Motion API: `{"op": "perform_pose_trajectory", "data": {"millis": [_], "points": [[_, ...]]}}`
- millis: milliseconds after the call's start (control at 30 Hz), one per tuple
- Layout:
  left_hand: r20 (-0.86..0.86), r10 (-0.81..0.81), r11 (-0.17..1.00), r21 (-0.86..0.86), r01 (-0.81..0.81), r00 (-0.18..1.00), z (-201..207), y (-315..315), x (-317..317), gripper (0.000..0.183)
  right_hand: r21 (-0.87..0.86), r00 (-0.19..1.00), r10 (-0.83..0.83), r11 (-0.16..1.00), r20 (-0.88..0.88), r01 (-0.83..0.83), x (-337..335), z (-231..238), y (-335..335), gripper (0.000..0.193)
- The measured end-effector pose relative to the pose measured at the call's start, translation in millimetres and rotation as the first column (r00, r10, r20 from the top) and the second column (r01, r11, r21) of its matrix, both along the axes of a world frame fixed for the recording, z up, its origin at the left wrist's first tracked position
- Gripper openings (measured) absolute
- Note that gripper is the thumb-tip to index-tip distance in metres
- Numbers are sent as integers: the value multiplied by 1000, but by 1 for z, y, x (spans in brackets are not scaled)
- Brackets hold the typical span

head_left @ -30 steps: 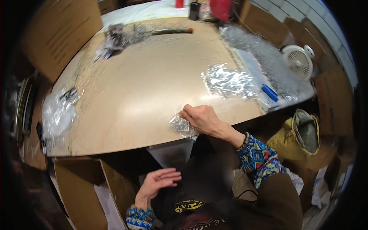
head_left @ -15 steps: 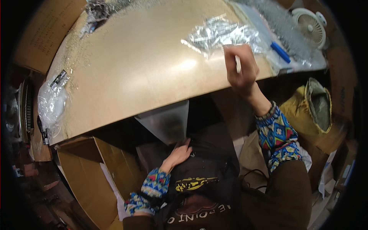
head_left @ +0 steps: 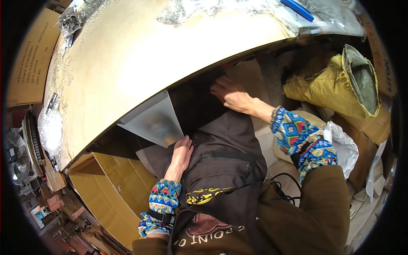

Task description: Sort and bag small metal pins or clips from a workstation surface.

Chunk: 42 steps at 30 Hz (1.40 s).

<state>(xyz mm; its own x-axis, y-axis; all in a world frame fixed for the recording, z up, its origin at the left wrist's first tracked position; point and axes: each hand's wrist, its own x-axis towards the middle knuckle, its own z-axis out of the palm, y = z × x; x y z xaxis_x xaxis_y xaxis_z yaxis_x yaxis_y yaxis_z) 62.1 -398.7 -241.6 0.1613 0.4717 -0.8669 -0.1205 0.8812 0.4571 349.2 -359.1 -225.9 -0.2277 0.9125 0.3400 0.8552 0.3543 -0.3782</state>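
A frosted, see-through plastic sheet or bag (head_left: pixel 148 121) sticks out from under the table edge, over my lap. At its lower corner my left hand (head_left: pixel 180 155) is closed, with the corner between the fingers. My right hand (head_left: pixel 231 95) is below the table edge, above the dark apron (head_left: pixel 221 131) across my lap. Its fingers are bent together, with the tips in shadow, so anything between them is hidden. Both forearms wear patterned blue sleeve covers.
Crinkled clear plastic (head_left: pixel 204 8) and a blue pen-like tool (head_left: pixel 297 9) lie on the wooden table (head_left: pixel 140 55). An open cardboard box (head_left: pixel 110 178) stands at left. A yellow sack (head_left: pixel 327 83) gapes at right, near a white plastic bag (head_left: pixel 342 146).
My right hand has come down from above the tabletop to under its edge. My left hand stays at the sheet's corner, and more of the sheet shows. The view has tilted toward my lap.
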Motion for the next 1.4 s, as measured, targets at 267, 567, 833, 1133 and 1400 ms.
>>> {"op": "perform_pose_trajectory", "data": {"millis": [267, 567, 833, 1133, 1400], "points": [[-188, -181, 969, 135, 208, 965, 15, 10, 1, 39, 164, 876, 388, 881, 288, -444, 52, 29, -49, 23], [-945, 328, 241, 82, 967, -2, 6, 95, -119, 48, 96, 977, 165, 979, 135, -178, 32, 30, -18, 16], [-576, 369, 535, 773, 340, 729, 75, 99, -145, 17, -642, 839, -252, 754, -482, -142, -81, 35, -44, 28], [-275, 530, 393, 918, 56, 802, 155, 67, -137, 14, -835, 808, -414, 525, -420, -166, -202, -145, -31, 47], [-296, 614, 405, 914, 29, 731, 160, 62, -158, 16, -857, 755, -484, -21, -442, -515, -143, -41, 8, 35]]}}
